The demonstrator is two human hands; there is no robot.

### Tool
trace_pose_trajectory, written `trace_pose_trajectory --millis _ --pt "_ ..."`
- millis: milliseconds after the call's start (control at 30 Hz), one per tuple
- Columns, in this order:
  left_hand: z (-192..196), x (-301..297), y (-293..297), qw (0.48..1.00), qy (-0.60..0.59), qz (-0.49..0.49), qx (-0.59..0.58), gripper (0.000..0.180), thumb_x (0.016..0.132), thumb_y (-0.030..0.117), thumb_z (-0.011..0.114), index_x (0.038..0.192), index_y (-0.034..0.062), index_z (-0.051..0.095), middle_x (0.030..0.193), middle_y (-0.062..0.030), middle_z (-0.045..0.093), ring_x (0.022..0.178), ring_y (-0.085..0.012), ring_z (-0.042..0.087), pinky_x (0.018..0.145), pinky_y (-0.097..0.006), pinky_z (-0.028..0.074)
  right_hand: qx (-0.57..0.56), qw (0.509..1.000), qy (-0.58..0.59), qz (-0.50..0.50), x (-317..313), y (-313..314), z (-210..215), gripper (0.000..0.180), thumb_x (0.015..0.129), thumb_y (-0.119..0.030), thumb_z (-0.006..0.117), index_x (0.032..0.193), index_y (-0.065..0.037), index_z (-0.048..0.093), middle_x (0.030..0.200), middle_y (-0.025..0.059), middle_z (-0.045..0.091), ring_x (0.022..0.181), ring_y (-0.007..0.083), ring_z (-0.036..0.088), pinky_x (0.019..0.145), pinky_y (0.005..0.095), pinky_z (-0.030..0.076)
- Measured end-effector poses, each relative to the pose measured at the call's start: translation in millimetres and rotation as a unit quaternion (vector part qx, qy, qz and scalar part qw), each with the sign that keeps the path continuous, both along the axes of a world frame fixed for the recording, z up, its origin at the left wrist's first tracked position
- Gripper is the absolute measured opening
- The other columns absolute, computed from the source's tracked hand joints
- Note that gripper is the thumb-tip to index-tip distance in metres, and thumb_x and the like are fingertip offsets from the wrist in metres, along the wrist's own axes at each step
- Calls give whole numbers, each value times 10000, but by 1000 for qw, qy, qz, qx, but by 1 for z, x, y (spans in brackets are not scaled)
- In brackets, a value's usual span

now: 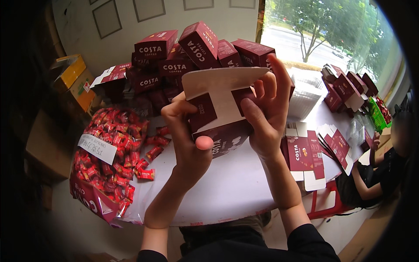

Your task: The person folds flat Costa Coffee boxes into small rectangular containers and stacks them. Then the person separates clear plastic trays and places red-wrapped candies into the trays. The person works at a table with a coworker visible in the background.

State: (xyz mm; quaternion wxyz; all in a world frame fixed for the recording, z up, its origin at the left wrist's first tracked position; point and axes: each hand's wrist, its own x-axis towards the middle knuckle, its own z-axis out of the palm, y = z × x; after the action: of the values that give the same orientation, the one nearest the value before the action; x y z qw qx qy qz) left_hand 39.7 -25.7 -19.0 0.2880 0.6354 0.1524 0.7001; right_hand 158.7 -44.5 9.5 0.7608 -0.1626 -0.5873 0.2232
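Observation:
A dark red carton [229, 131] is up in front of me over the table, its end flaps unfolded. A wide pale flap stands up at its far side, with smaller dark red flaps left and right. My left hand [187, 135] grips the carton's left side, one finger against the left flap; the tip of its thumb looks pink, perhaps covered. At the right side my right hand [267, 118] holds the carton, its thumb by the right flap and its index finger stretched upward. The carton's inside is mostly hidden from me.
To the left lies a clear bag of red wrapped sweets [115, 139], with loose sweets [146, 174] beside it. Closed cartons [174, 65] are piled behind. Flat cartons [305, 153] and clear plastic trays [303, 94] lie right. Another person [384, 170] sits at far right.

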Motion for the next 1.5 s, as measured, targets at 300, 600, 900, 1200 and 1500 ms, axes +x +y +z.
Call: trace_pose_trajectory --millis 300,600,900,1200,1500 --pt "8 -2 10 999 22 -7 -49 1042 660 774 382 1355 26 176 1204 -179 421 1027 -224 505 847 -340 442 -24 990 -137 -16 7 7 -4 348 706 -129 732 908 -24 469 927 76 530 889 138 531 803 275 432" --pt "0 -9 16 994 80 -13 76 528 909 522 304 1107 43 408 1229 -189 392 987 -215 520 867 -342 419 -17 995 -100 17 14 10 -5 130 733 3 652 784 -1 532 866 70 558 839 113 536 747 230 427" --pt "5 -13 15 980 92 37 172 446 918 457 371 815 43 502 1076 -185 510 943 -257 525 805 -359 429 59 992 -107 -43 10 11 -14 237 826 -86 596 618 14 539 855 99 562 749 124 540 645 226 438" --pt "20 -41 26 970 223 -77 64 551 852 563 451 909 21 532 1079 -161 511 982 -242 521 839 -334 413 -121 899 -417 -51 28 -11 12 303 690 -108 669 947 -47 522 980 130 581 895 265 591 753 328 479" --pt "41 -62 10 990 14 77 115 465 919 435 414 1118 15 422 1173 -182 499 1053 -255 534 919 -372 393 -3 970 -68 -235 91 -29 46 195 751 -73 649 841 -50 478 1077 143 557 891 174 589 784 338 510"
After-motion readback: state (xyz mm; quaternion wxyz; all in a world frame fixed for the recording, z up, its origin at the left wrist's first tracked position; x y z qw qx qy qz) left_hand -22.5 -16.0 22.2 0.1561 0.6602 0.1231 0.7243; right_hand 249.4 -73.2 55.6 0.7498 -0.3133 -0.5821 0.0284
